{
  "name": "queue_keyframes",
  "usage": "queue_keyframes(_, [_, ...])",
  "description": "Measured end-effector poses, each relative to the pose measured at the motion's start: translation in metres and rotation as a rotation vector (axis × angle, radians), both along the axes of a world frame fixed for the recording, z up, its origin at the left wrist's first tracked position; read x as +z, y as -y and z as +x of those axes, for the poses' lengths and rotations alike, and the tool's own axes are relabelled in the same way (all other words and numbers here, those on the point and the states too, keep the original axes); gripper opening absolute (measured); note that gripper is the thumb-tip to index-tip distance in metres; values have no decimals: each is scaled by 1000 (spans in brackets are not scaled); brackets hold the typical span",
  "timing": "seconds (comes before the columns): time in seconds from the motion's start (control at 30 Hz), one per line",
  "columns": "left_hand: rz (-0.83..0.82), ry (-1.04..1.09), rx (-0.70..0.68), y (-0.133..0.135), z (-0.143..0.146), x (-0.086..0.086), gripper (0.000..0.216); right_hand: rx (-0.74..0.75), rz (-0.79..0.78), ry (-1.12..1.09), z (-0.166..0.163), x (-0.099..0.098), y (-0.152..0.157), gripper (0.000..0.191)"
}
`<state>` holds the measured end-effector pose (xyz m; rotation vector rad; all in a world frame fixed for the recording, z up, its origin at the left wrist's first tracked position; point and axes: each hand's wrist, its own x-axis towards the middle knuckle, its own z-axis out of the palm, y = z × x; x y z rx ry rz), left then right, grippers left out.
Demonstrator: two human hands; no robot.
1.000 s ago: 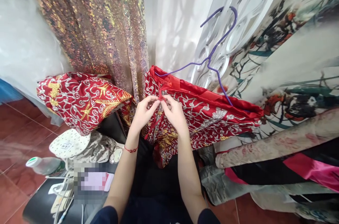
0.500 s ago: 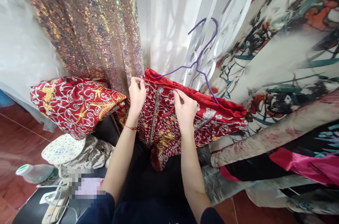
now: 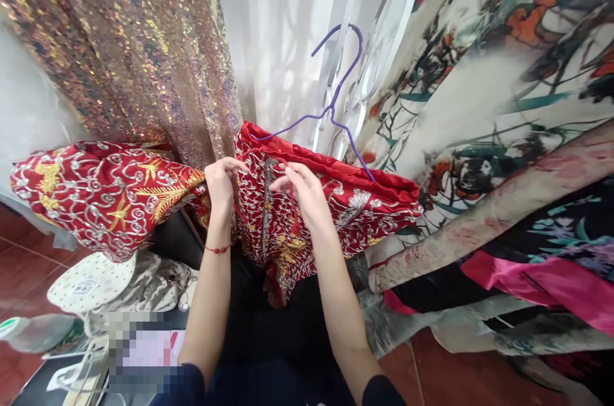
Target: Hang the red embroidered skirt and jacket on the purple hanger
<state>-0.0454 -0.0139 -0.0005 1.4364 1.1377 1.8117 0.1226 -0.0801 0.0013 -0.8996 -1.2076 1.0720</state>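
Your left hand has its thumb and index finger drawn close together, pointing right at the left edge of the red embroidered garment; you cannot tell from here whether the tips pinch anything. Your right hand sits over the garment's front with its fingers half spread, a gap showing between the tips; a thin red cord hangs just beside those fingers, but whether they grip it is hidden. The garment lies tilted ahead of you, its satin waistband running from far left to nearer right; both arms of the purple hanger go into that opening, and the hook stands beyond it, against the white curtain. Between your hands there is a short gap, with embroidery facing you; the waistband's edge lies just past your fingertips. To the left, a second red embroidered piece ends just beside your left wrist, with the sequined fabric behind it; to the right, the floral fabric stands close beyond the garment's right end; on the near side, your forearms have room between them.
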Motion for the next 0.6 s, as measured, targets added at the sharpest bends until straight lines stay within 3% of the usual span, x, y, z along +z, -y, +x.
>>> queue_keyframes(0.1, [43, -339, 195, 6, -3, 3, 30, 202, -210, -138, -18, -3, -19, 38])
queue_keyframes(0.2, [76, -504, 309, 3, -4, 7, 22, 107, -220, -132, -34, -6, -35, 33])
queue_keyframes(0.37, [78, -328, 250, -10, -3, 10, 30, -97, 52, 56, -27, -11, -38, 40])
queue_keyframes(0.47, [107, -236, 250, -16, -1, 8, 31, -234, 89, 131, -12, -13, -35, 46])
queue_keyframes(0.6, [163, -101, 144, -21, 6, 6, 22, -267, 76, 102, -4, -14, -32, 49])
